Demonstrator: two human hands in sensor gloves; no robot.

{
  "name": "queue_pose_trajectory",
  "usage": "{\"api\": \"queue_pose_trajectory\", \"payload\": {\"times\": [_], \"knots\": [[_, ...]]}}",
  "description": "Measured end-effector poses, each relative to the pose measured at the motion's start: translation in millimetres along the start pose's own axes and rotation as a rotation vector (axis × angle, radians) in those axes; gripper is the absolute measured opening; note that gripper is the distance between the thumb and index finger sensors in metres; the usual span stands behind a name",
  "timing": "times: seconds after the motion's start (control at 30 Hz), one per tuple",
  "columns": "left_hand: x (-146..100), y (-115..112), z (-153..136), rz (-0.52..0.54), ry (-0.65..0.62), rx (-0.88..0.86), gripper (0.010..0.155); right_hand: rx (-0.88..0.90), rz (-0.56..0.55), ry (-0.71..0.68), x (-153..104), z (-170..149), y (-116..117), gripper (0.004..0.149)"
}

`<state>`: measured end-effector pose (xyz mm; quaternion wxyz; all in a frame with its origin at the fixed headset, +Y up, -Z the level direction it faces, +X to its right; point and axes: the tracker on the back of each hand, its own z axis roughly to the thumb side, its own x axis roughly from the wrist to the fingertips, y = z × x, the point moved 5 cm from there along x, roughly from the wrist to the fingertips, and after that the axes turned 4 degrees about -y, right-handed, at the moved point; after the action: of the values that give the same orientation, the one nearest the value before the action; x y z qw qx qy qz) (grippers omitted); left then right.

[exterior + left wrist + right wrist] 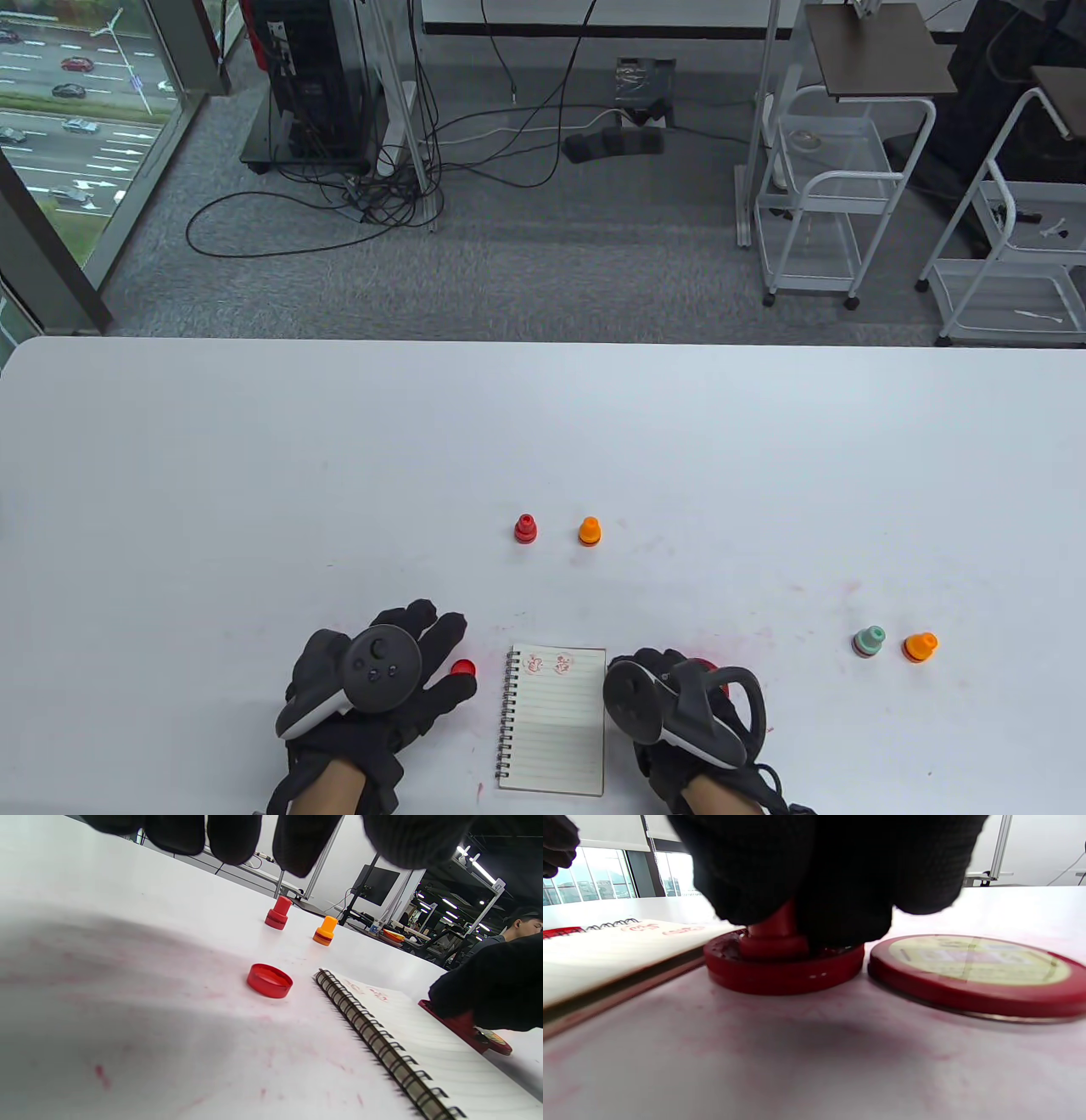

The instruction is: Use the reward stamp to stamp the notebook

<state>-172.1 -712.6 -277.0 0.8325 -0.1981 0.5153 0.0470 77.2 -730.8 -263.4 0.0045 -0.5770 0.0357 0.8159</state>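
Your right hand (pixel 683 705) is gripping red stamp (pixel 774 935), pressing it into ink pad (pixel 782 967); left hand (pixel 377 679) is resting open beside cap (pixel 270 980). Risk: you are over-inking, smudging notebook (pixel 553 722) beside 2 existing prints.

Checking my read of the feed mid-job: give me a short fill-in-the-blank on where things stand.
1. The right hand presses a red stamp into the round red ____.
2. The notebook page shows ____ red prints near its top.
3. The loose red cap lies on the table on the notebook's ____ side.

Missing: ink pad; two; left
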Motion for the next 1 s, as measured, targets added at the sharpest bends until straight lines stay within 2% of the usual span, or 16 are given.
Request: {"api": "queue_pose_trajectory", "payload": {"times": [0.47,1.0], "knots": [[-1,0,1,-0.001,0.002,0.008,0.080,-0.102,0.041,-0.050,2,11,0,0.041],[-3,2,2,-0.007,0.006,0.004,0.080,-0.032,0.043,-0.045,5,5,0,0.041]]}}
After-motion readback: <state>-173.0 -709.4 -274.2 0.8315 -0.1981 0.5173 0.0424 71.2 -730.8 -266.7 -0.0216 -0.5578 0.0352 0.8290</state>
